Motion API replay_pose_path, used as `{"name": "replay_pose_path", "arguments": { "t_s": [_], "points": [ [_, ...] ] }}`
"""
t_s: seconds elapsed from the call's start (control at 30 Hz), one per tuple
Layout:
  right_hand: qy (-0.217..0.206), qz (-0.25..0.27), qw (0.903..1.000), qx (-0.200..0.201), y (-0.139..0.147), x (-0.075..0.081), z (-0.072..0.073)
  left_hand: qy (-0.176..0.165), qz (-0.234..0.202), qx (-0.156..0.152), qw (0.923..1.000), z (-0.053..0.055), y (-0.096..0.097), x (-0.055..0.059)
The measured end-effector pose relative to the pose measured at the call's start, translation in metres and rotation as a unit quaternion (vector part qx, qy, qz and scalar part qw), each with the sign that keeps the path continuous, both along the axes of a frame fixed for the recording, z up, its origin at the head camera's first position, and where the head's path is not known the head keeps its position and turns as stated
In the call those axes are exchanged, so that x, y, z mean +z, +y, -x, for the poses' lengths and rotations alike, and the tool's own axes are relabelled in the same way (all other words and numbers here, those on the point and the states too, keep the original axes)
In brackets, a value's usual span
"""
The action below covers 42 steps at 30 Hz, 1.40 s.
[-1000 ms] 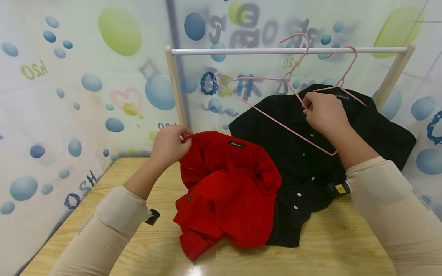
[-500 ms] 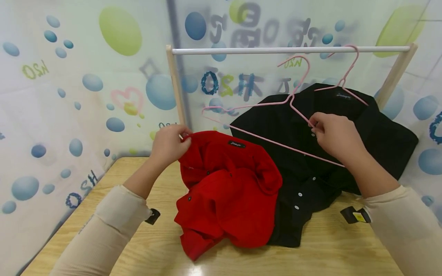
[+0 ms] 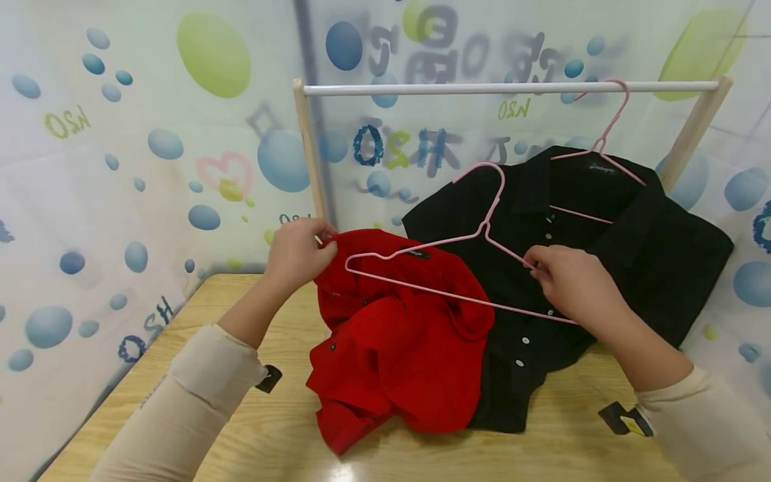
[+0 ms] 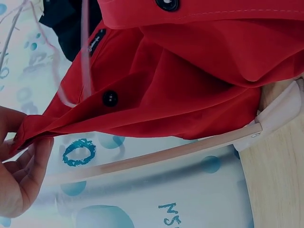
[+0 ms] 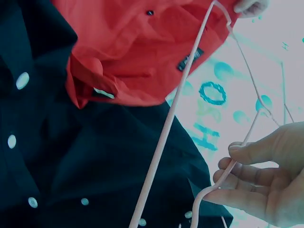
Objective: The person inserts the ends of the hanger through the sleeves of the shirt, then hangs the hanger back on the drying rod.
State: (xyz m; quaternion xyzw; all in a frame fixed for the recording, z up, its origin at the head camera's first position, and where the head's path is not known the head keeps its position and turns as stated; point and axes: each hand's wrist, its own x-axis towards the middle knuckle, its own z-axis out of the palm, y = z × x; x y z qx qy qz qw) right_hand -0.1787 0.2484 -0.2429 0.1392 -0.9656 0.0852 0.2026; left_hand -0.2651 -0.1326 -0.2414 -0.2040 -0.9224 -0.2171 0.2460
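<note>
In the head view my left hand (image 3: 299,251) pinches the upper left edge of a red shirt (image 3: 415,355), which droops in folds to the table. My right hand (image 3: 575,281) grips one sloping arm of a pink hanger (image 3: 442,292). The hanger's other end lies in front of the red shirt's collar area; its hook points up and left, off the rail. In the left wrist view, fingers hold the cloth of the red shirt (image 4: 156,85). The right wrist view shows thumb and fingers pinching the pink wire hanger (image 5: 164,128).
A white rail (image 3: 421,89) on wooden posts stands behind. From it hangs a black shirt (image 3: 512,234) on a second pink hanger (image 3: 614,124), its lower part on the wooden table (image 3: 259,428). A patterned curtain (image 3: 120,221) forms the backdrop.
My right hand has lowered the pink hanger from rail height and brought it left, in front of the red shirt. The left hand and the red shirt have stayed almost still.
</note>
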Motion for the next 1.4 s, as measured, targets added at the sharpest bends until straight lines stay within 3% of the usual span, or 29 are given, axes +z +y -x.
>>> {"name": "replay_pose_path", "arguments": {
  "t_s": [0.63,0.9,1.17,1.4],
  "points": [
    [-0.018,-0.027,0.9985,0.043,-0.060,-0.012,0.014,0.044,0.002,-0.016,0.9989,-0.017,0.019,0.001],
    [-0.043,0.001,0.9978,0.051,-0.079,-0.015,0.026,0.063,-0.005,-0.016,0.9979,-0.014,0.031,-0.001],
    [-0.086,0.040,0.9950,0.031,-0.088,-0.020,0.037,0.067,-0.001,-0.030,0.9973,-0.007,0.043,-0.010],
    [-0.067,0.054,0.9955,0.040,-0.088,-0.027,0.041,0.056,0.007,-0.039,0.9976,-0.008,0.056,-0.015]
  ]
}}
